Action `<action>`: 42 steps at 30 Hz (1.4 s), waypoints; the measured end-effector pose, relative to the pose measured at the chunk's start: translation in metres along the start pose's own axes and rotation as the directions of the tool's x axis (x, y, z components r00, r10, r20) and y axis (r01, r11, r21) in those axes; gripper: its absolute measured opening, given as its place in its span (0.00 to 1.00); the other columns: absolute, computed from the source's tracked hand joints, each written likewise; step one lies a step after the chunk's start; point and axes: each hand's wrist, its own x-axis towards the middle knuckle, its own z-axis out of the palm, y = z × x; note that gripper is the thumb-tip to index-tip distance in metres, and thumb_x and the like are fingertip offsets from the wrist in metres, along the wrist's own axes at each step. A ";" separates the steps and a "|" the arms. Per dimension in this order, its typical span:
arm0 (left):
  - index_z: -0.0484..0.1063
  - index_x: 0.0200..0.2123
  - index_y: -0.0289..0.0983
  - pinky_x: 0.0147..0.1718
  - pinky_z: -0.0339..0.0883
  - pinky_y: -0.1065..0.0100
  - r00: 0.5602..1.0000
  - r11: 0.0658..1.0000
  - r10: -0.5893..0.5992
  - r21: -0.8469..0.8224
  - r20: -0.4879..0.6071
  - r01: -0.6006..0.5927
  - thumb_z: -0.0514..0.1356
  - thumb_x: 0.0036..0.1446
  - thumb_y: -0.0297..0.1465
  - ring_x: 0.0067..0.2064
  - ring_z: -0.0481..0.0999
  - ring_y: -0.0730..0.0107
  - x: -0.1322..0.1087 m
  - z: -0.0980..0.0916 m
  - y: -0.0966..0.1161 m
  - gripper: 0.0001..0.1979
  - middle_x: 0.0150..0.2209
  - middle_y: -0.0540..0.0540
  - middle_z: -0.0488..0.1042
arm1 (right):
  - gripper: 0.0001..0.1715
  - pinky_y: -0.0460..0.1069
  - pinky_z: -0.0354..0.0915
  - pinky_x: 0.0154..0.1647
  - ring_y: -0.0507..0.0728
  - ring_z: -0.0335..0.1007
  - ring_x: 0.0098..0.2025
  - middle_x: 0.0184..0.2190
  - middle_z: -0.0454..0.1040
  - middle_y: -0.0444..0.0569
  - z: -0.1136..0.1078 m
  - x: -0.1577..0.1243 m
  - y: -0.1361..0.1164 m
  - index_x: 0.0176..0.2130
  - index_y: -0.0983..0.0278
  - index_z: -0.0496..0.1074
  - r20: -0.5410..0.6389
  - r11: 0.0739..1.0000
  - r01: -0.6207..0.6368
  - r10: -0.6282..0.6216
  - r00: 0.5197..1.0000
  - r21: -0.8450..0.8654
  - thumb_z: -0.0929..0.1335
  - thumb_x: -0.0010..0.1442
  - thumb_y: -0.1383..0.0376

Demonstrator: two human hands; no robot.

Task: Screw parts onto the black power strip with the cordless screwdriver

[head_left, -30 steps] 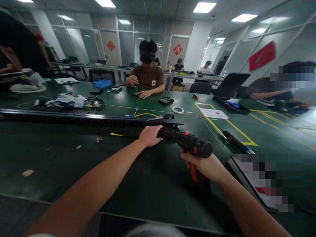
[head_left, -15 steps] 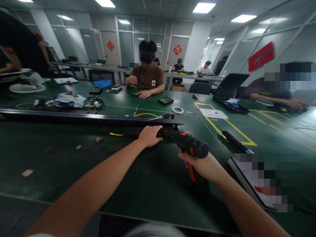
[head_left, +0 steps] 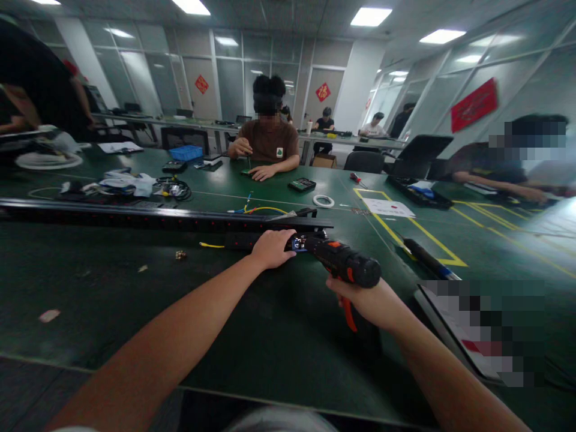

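Observation:
My right hand (head_left: 355, 294) grips a black and orange cordless drill (head_left: 344, 261), its nose pointing left. The drill's tip meets the end of a short black strip (head_left: 238, 241), where a small blue part (head_left: 297, 243) is brightly lit. My left hand (head_left: 272, 248) is closed over that end of the strip, close to the drill tip; its fingertips are partly hidden. A long black metal rail (head_left: 135, 217) lies just behind the strip. From the strip's left end sticks a yellow wire (head_left: 211, 245). A little pile of brass-coloured screws (head_left: 180, 255) rests nearby on the green table.
A black-handled tool (head_left: 427, 257) and a booklet (head_left: 459, 333) lie to the right. Beyond the rail are a white tape roll (head_left: 323, 201), coloured wires (head_left: 265, 209), a cable bundle (head_left: 175, 188) and a blue basket (head_left: 186, 152). A person (head_left: 270, 141) works across the table.
Bright light now shows on the blue part at the drill's tip, which looked dark before. Both hands and the drill have stayed almost in place.

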 end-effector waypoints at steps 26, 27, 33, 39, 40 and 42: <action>0.67 0.70 0.38 0.65 0.67 0.51 1.000 1.000 0.010 -0.005 -0.013 -0.010 0.68 0.67 0.41 0.64 0.78 0.49 0.000 0.000 0.000 0.33 0.66 0.39 0.76 | 0.11 0.52 0.70 0.31 0.59 0.75 0.26 0.21 0.76 0.44 0.001 -0.001 -0.002 0.28 0.59 0.72 -0.009 1.000 0.010 -0.010 1.000 -0.015 0.73 0.57 0.57; 0.67 0.70 0.38 0.65 0.67 0.51 1.000 1.000 0.011 -0.003 -0.013 -0.011 0.68 0.67 0.41 0.64 0.78 0.48 0.000 0.000 0.000 0.33 0.66 0.39 0.76 | 0.11 0.52 0.70 0.31 0.58 0.75 0.26 0.21 0.76 0.44 0.001 0.000 -0.002 0.28 0.59 0.72 -0.007 1.000 0.007 -0.007 1.000 -0.013 0.73 0.57 0.57; 0.68 0.69 0.40 0.65 0.67 0.52 1.000 1.000 0.009 0.007 -0.006 -0.009 0.68 0.67 0.42 0.65 0.77 0.49 0.000 0.000 -0.001 0.32 0.65 0.39 0.77 | 0.09 0.52 0.70 0.33 0.59 0.75 0.28 0.23 0.75 0.42 0.002 0.002 0.002 0.34 0.59 0.74 -0.002 1.000 0.016 -0.016 1.000 0.002 0.73 0.57 0.56; 0.68 0.69 0.40 0.64 0.68 0.52 1.000 1.000 0.010 0.005 -0.015 -0.009 0.69 0.66 0.42 0.64 0.78 0.48 0.000 0.000 -0.001 0.32 0.65 0.39 0.77 | 0.10 0.52 0.71 0.34 0.59 0.75 0.29 0.25 0.75 0.43 0.003 -0.001 0.000 0.36 0.59 0.75 0.007 1.000 0.023 -0.023 1.000 0.005 0.72 0.57 0.56; 0.68 0.69 0.40 0.64 0.68 0.51 1.000 1.000 0.009 0.004 -0.014 -0.009 0.69 0.66 0.42 0.64 0.78 0.48 0.000 0.000 -0.001 0.33 0.65 0.39 0.77 | 0.10 0.52 0.70 0.34 0.59 0.75 0.29 0.25 0.75 0.43 0.003 -0.001 0.000 0.36 0.59 0.75 0.009 1.000 0.028 -0.028 1.000 0.008 0.72 0.57 0.56; 0.68 0.70 0.39 0.65 0.67 0.51 1.000 1.000 0.008 0.004 -0.012 -0.008 0.68 0.66 0.42 0.64 0.78 0.48 0.001 0.001 -0.001 0.33 0.65 0.39 0.77 | 0.11 0.52 0.70 0.34 0.59 0.75 0.29 0.25 0.75 0.42 0.003 0.000 0.001 0.37 0.59 0.75 0.009 0.999 0.031 -0.031 0.999 0.014 0.72 0.57 0.56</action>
